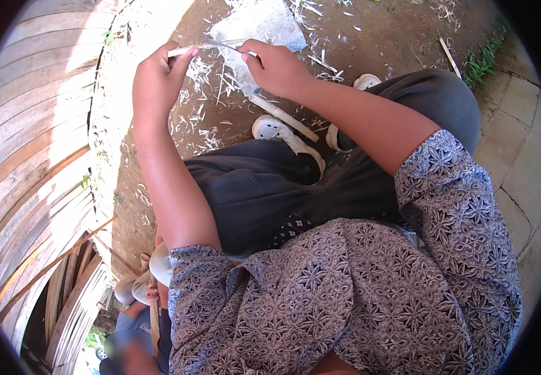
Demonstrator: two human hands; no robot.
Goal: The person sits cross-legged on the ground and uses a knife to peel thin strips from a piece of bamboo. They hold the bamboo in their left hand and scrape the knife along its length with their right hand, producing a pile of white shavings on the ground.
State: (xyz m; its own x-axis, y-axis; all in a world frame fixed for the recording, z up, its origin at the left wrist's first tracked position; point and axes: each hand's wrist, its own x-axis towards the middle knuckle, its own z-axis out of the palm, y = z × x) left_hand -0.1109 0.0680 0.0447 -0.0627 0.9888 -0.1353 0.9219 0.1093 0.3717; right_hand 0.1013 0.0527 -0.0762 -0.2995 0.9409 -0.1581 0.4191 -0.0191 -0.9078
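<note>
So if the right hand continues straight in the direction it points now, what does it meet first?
The right hand points toward the person's left, along the thin strip it is working. First in that line is probably the left hand, which holds the strip's other end; depth is unclear.

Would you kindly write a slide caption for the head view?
Seated person's left hand and right hand grip a thin pale strip above shavings on dirt ground.

head cam | looks steeply down | close over lap, ground beyond
</note>
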